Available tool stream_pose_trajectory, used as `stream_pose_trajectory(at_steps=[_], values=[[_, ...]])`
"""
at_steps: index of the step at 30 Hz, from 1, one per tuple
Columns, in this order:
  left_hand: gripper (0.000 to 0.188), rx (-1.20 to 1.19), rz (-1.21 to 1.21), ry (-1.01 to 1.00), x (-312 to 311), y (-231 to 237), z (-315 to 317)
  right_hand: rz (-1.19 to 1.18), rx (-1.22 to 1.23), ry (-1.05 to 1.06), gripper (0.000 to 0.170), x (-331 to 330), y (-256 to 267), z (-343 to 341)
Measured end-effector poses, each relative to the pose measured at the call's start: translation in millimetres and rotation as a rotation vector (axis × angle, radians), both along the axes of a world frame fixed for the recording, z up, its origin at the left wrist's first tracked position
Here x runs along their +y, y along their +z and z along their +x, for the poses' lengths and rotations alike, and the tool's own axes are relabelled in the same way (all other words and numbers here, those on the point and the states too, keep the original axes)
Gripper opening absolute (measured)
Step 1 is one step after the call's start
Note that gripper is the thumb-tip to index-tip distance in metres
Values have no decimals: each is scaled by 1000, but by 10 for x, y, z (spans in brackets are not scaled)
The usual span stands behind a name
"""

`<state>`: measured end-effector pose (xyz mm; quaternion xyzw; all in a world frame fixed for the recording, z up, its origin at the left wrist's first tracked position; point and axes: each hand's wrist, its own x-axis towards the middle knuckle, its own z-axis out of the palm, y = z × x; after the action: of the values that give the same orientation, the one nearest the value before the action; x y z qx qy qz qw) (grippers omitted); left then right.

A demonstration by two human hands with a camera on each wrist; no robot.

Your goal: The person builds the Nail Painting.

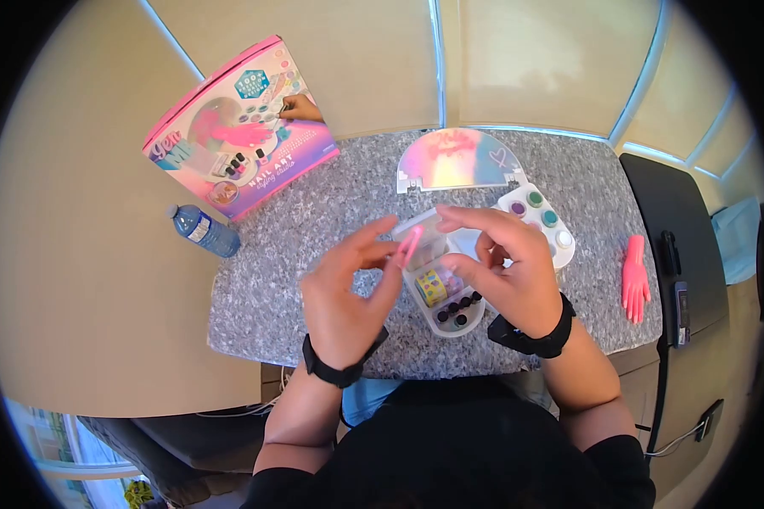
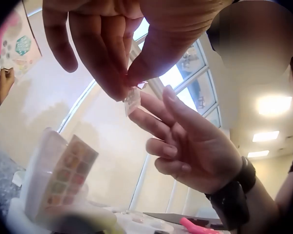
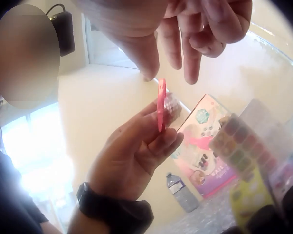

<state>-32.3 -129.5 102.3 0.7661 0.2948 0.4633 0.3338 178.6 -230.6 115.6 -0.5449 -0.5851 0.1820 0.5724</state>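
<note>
My left hand [image 1: 344,293] pinches a small pink-edged piece [image 1: 410,244] between thumb and fingertips. In the right wrist view a clear, bumpy part [image 3: 172,108] shows beside its thin pink edge. My right hand [image 1: 518,270] is raised close by with fingers spread and loosely bent, holding nothing. Below both hands lies a clear compartment case [image 1: 462,332], holding a yellow patterned roll [image 1: 430,288] and several black-capped bottles [image 1: 460,306]. A sheet of coloured squares [image 2: 72,173] stands upright in the case, seen in the wrist views.
A white tray with coloured pots [image 1: 560,222] sits right of the case, behind it a rainbow lid [image 1: 458,161]. A pink model hand [image 1: 635,284] lies at the right. The nail art box [image 1: 242,136] and a water bottle [image 1: 205,231] stand at the left.
</note>
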Motion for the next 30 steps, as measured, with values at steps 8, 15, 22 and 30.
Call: stream_pose_trajectory(at_steps=[8,15,22,30], values=[[40,108,65,-131,-179,69,4,23,-40,103,26,-65,-82,-19],[44,120,160,-100,-150,-33,-21,17,226,116,18,-163,-127,13],[46,111,178,-95,-168,-24,-3,21,228,129,18,-179,-112,-21],[42,125,230,-92,-182,7,-17,30,259,132,18,-166,-147,-38]])
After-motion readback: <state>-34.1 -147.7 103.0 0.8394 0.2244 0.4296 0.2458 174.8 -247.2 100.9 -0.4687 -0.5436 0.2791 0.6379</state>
